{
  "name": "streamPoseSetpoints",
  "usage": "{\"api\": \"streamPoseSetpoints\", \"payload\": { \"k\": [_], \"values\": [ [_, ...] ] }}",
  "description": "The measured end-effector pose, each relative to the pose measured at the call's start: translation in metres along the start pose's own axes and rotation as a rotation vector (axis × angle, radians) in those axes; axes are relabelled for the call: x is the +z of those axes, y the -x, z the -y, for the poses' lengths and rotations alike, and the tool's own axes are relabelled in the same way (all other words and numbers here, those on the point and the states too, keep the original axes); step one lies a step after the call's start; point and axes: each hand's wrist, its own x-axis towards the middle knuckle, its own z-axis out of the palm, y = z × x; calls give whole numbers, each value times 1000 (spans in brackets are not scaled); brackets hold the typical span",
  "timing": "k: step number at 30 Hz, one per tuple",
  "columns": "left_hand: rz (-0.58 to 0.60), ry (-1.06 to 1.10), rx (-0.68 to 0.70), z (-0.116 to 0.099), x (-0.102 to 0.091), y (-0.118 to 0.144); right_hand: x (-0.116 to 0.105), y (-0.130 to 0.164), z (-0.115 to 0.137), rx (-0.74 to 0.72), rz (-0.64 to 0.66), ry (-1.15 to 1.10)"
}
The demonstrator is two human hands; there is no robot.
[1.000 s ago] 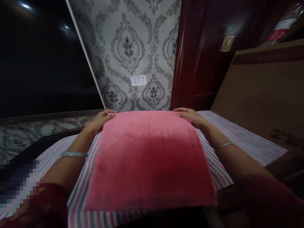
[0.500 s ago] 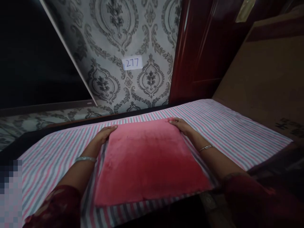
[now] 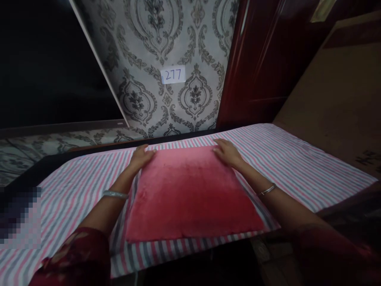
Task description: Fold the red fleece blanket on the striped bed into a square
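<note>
From the head view, I see the pink cloth lying flat and folded on the striped sheet that covers the tabletop, its near edge close to the sheet's front edge at 6 o'clock. My left hand rests flat on the cloth's far corner at 11 o'clock, fingers spread and not gripping. My right hand lies flat on the other far corner at 1 o'clock, likewise released, palm down. I judge the step in hand to be pressing and squaring the far edge of the folded cloth. Any next move, I think, calls for both hands working evenly, so the corners stay lined up and the cloth does not skew. Beyond, at 12 o'clock, a label reading 277 sits on the patterned wall.
</note>
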Motion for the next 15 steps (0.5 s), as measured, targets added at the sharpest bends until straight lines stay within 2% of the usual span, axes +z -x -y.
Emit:
{"api": "streamPoseSetpoints", "payload": {
  "k": [1, 3, 4, 6, 8, 10, 12, 15],
  "values": [
    [21, -119, 145, -11, 6, 10, 6, 2, 15, -176, 52, 121],
    [166, -399, 472, -31, 24, 39, 23, 8, 41, -454, 210, 302],
    [238, -499, 574, -38, 35, 56, 31, 10, 50, -529, 299, 344],
    [309, -631, 673, -41, 56, 90, 45, 11, 58, -597, 459, 382],
    [322, -699, 662, -32, 72, 115, 53, 7, 52, -612, 555, 395],
    [311, -724, 648, -19, 81, 128, 53, -2, 38, -588, 574, 419],
    [299, -729, 656, -9, 84, 129, 49, -14, 22, -507, 555, 462],
    [304, -732, 661, -5, 83, 125, 37, -34, 5, -304, 541, 526]
  ]
}}
